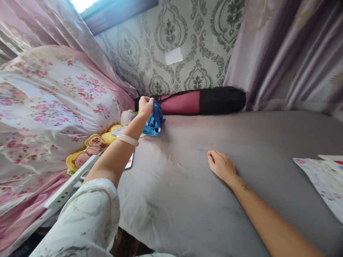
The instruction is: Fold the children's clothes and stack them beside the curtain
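At the far left of the bed, my left hand (146, 106) pinches the top of a blue cloth (154, 125). The cloth hangs in folds below the fingers, its lower end reaching the sheet; whether it is a garment I cannot tell. Just behind it, partly hidden by my forearm, sit a pale plush toy (127, 117) and a yellow one (109, 135). My right hand (222, 166) rests on the grey bedsheet (184, 185), fingers curled in, holding nothing I can see.
A long red and black bag (184, 102) lies along the patterned wall. On the left are a floral cover (61, 92), a yellow pig cushion (85, 155), a white power strip (63, 194) and a phone (130, 162) partly behind my arm. Printed cloths (321, 182) lie at the right.
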Motion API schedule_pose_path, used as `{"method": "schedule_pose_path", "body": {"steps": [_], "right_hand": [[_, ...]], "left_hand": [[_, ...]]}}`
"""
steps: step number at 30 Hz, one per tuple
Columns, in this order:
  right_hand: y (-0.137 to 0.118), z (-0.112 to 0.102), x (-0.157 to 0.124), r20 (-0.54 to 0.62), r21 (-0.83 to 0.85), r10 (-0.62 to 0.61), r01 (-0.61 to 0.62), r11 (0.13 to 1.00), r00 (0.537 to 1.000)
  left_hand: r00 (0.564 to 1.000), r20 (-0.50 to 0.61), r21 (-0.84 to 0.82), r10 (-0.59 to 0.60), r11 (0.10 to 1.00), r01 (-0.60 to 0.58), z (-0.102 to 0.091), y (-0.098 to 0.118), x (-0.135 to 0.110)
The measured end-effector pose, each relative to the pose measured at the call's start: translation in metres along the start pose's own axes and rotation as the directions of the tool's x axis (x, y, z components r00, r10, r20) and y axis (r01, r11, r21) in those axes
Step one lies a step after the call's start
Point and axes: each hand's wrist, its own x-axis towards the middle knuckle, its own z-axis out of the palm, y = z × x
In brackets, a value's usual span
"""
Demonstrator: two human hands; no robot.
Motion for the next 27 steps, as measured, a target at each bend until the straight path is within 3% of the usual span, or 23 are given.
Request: {"method": "schedule_pose_path", "body": {"steps": [3, 7, 12, 17, 20, 24, 27], "right_hand": [[0.004, 0.001, 0.001, 0.01, 0.111, 0.048, -0.049, 0.993, 0.999], [0.009, -0.001, 0.003, 0.005, 0.36, 0.128, -0.122, 0.925, 0.992], [0.001, -0.015, 0.007, 0.033, 0.698, 0.262, -0.21, 0.685, 0.964], [-0.013, -0.029, 0.008, 0.147, 0.849, 0.298, -0.275, 0.451, 0.943], [-0.015, -0.026, 0.009, 0.125, 0.82, 0.387, -0.315, 0.478, 0.913], [-0.006, -0.025, 0.011, -0.064, 0.791, 0.566, -0.305, 0.531, 0.822], [0.002, -0.036, 0.014, -0.151, 0.814, 0.56, -0.219, 0.538, 0.815]], "left_hand": [[0.988, 0.145, -0.309, -0.045, 0.947, 0.088, 0.026, 0.03, -0.032], [0.951, 0.308, -0.509, 0.017, 0.847, 0.15, 0.053, 0.061, -0.077], [0.923, 0.342, -0.645, 0.175, 0.758, 0.096, 0.079, 0.086, -0.121], [0.852, 0.363, -0.711, 0.377, 0.703, -0.008, 0.088, 0.11, -0.154], [0.806, 0.35, -0.74, 0.478, 0.669, -0.074, 0.088, 0.124, -0.166], [0.778, 0.301, -0.756, 0.552, 0.636, -0.159, 0.084, 0.137, -0.172], [0.765, 0.284, -0.761, 0.579, 0.621, -0.187, 0.078, 0.145, -0.173]]}}
